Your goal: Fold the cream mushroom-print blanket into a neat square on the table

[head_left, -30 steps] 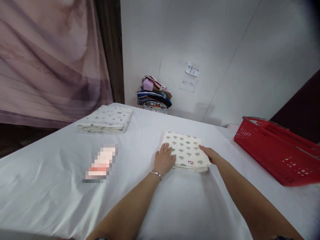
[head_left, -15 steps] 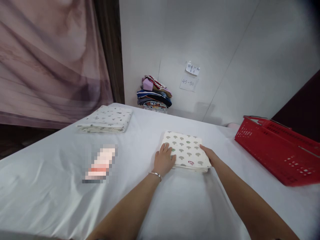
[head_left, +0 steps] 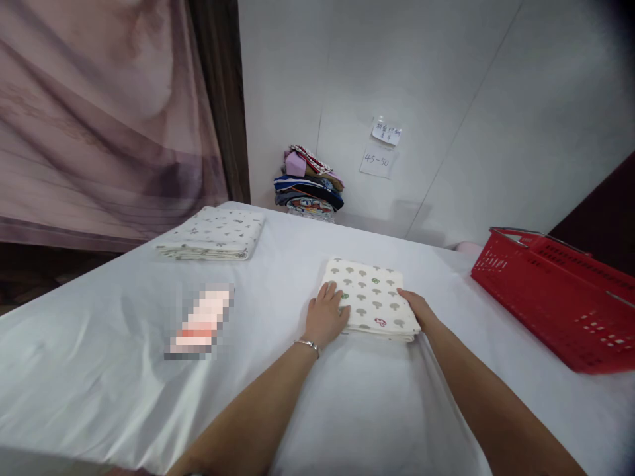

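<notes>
A folded cream cloth (head_left: 374, 291) printed with grey mushrooms lies on the white-covered table (head_left: 278, 284), square and flat in several layers. My left hand (head_left: 326, 314), with a bracelet at its wrist, rests on the cloth's left side, fingers flat and slightly apart. At the opposite edge, my right hand (head_left: 415, 309) grips the side of the cloth; most of its fingers are hidden beneath or behind the layers. Toward the far left sits another folded white cloth (head_left: 213, 231) with a small dark print.
A red plastic basket (head_left: 540, 297) with metal handles stands on the right. A pixelated flat object (head_left: 201, 324) lies at left. Behind the table's far edge is a stack of folded fabrics (head_left: 310, 185) against the wall, near paper notes (head_left: 378, 162). A pink curtain (head_left: 99, 119) hangs left.
The view has shifted slightly. Both hands keep their places on the mushroom-print cloth, which stays folded and in the same spot.
</notes>
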Action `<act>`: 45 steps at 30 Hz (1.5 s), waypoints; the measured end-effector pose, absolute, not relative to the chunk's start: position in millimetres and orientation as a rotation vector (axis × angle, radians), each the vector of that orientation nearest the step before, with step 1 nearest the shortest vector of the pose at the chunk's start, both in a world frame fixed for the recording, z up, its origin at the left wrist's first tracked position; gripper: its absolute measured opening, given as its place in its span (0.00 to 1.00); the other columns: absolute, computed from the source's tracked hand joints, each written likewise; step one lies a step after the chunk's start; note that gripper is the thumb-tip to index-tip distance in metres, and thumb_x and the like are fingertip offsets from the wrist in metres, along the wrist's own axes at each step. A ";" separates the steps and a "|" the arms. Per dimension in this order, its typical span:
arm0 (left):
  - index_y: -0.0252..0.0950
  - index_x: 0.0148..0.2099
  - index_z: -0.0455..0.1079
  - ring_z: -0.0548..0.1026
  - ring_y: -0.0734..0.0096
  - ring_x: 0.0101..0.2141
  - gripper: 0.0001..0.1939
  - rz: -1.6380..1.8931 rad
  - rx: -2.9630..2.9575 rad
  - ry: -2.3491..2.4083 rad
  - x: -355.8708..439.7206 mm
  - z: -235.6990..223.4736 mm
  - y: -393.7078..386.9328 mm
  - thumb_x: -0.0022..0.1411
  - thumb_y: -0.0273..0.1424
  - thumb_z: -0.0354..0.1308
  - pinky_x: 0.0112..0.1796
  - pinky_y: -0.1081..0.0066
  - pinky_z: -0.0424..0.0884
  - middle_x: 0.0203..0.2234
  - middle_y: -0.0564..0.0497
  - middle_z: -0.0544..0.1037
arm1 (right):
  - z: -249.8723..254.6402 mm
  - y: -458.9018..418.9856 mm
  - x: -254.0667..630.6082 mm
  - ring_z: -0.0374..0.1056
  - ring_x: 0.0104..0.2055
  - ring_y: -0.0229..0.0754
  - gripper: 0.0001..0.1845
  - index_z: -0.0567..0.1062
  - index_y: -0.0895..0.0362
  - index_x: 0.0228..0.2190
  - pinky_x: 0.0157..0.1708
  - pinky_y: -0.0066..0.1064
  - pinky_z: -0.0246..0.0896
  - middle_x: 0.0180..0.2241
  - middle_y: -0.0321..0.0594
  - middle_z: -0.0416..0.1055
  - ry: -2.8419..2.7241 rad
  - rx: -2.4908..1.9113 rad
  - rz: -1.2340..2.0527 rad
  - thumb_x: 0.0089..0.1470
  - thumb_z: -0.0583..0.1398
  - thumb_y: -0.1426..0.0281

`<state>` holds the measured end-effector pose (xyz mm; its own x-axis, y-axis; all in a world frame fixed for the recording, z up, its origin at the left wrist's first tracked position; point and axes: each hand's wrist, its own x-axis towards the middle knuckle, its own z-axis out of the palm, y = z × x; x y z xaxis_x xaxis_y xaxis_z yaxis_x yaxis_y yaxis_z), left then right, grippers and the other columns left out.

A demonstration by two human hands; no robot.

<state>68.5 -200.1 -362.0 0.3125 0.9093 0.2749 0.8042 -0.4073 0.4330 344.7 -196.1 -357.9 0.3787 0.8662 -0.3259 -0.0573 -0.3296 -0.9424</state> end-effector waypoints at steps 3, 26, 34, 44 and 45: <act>0.43 0.56 0.61 0.48 0.63 0.62 0.21 0.708 2.313 1.550 67.0 -360.4 -199.5 0.62 0.40 0.45 0.55 0.56 0.57 0.62 0.52 0.54 | -357.5 -196.9 344.3 0.73 0.30 0.46 0.17 0.73 0.62 0.36 0.27 0.33 0.70 0.31 0.47 0.77 -0.741 -1.623 1.121 0.45 0.64 0.64; 0.34 0.61 0.52 0.61 0.53 0.57 0.35 0.545 1.738 1.674 78.8 -327.9 -127.4 0.56 0.45 0.50 0.53 0.62 0.58 0.59 0.39 0.59 | -362.7 -189.0 357.1 0.73 0.35 0.45 0.21 0.71 0.60 0.42 0.35 0.35 0.69 0.34 0.47 0.76 -0.767 -1.536 1.376 0.48 0.62 0.62; 0.31 0.55 0.60 0.68 0.51 0.51 0.33 0.575 1.479 1.706 85.9 -332.3 -66.1 0.52 0.47 0.54 0.45 0.64 0.65 0.53 0.34 0.67 | -356.7 -170.6 362.8 0.73 0.37 0.46 0.17 0.72 0.59 0.38 0.38 0.36 0.69 0.35 0.46 0.76 -0.726 -1.541 1.368 0.49 0.62 0.62; 0.32 0.51 0.66 0.76 0.59 0.39 0.34 0.588 1.210 1.528 79.8 -345.0 -33.2 0.47 0.50 0.60 0.35 0.66 0.72 0.45 0.39 0.75 | -344.0 -161.1 358.3 0.73 0.38 0.48 0.17 0.72 0.58 0.42 0.41 0.38 0.68 0.34 0.47 0.76 -0.687 -1.448 1.542 0.53 0.59 0.62; 0.32 0.50 0.67 0.76 0.60 0.38 0.33 0.591 1.196 1.490 79.4 -345.1 -32.8 0.47 0.50 0.60 0.34 0.67 0.73 0.44 0.40 0.75 | -343.6 -160.6 358.8 0.72 0.39 0.48 0.17 0.72 0.59 0.42 0.42 0.38 0.67 0.34 0.48 0.76 -0.677 -1.452 1.567 0.53 0.58 0.61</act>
<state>79.4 -32.8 -345.1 0.0905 0.8995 -0.4275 0.3620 0.3702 0.8555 358.8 -160.6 -343.6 0.0593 0.8652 -0.4979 -0.2306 -0.4734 -0.8501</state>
